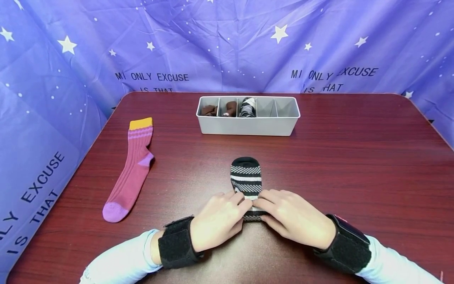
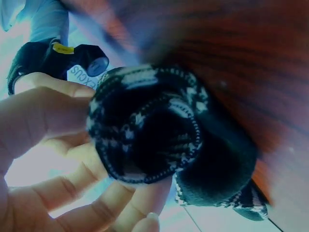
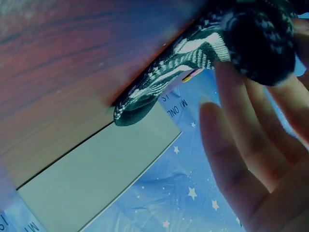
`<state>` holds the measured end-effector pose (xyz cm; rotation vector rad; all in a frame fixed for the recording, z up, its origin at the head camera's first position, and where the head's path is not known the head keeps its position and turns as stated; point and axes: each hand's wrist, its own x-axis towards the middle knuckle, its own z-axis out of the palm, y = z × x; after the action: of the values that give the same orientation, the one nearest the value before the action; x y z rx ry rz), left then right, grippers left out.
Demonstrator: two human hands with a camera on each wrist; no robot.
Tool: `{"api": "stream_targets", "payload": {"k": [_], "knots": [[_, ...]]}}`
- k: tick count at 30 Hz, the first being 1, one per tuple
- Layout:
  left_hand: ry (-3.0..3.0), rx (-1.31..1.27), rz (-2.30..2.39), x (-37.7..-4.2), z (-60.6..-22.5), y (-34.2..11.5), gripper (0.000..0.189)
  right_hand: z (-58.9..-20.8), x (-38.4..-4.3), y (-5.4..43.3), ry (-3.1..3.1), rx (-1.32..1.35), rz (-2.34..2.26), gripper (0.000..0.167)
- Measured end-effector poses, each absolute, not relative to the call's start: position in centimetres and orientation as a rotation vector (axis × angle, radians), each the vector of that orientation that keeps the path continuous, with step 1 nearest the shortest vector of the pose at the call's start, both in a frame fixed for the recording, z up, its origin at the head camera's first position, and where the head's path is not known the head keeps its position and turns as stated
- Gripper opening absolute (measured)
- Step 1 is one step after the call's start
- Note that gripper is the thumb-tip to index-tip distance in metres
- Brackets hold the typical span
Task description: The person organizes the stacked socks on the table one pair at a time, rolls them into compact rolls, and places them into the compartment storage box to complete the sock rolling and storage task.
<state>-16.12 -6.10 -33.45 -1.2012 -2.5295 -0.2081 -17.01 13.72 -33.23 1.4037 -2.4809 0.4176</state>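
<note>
A black-and-white striped sock (image 1: 246, 177) lies on the table in front of me, its black toe pointing away. Its near end is rolled up, and the coiled layers of the roll (image 2: 145, 130) show from the side in the left wrist view. My left hand (image 1: 220, 219) grips the left side of the roll between thumb and fingers. From the right, my right hand (image 1: 296, 217) holds the other side, fingers over the top and thumb at the near edge. The two hands' fingertips nearly meet on the sock. In the right wrist view, the flat toe part (image 3: 137, 106) stretches out beyond the roll.
A pink sock (image 1: 133, 169) with a yellow cuff and purple heel and toe lies flat at the left. Behind the striped sock stands a grey divided box (image 1: 248, 127); brown items (image 1: 231, 107) and a black-and-white patterned roll (image 1: 248, 107) sit in its left compartments. A starry purple cloth (image 1: 227, 47) hangs behind.
</note>
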Motion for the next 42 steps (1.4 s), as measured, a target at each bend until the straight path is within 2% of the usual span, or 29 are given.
{"api": "stream_targets", "payload": {"k": [3, 9, 13, 19, 27, 35, 42], "knots": [[-2.526, -1.181, -0.226, -16.32, -33.68, -6.14, 0.02, -32.97, -17.06, 13.69, -2.504, 1.412, 0.427, 0.038], [-2.525, -1.152, -0.212, -16.38, -33.61, -6.14, 0.019, -33.02, -17.09, 13.61, -2.508, 1.42, 0.391, 0.035], [-2.558, -1.139, -0.154, -16.31, -33.38, -6.19, 0.018, -33.25, -17.09, 13.64, -2.523, 1.383, 0.348, 0.04], [-2.625, -1.134, -0.01, -16.26, -33.36, -6.23, 0.034, -33.53, -17.11, 13.71, -2.572, 1.348, 0.298, 0.048], [-2.556, -1.115, 0.067, -16.28, -33.59, -6.11, 0.011, -33.66, -17.15, 13.57, -2.578, 1.346, 0.293, 0.047], [-2.586, -1.215, -0.195, -16.43, -33.22, -6.5, 0.022, -33.68, -17.08, 13.52, -2.622, 1.32, 0.289, 0.054], [-2.593, -1.271, -0.301, -16.53, -33.24, -6.59, 0.018, -33.79, -17.23, 13.54, -2.592, 1.325, 0.28, 0.052]]}}
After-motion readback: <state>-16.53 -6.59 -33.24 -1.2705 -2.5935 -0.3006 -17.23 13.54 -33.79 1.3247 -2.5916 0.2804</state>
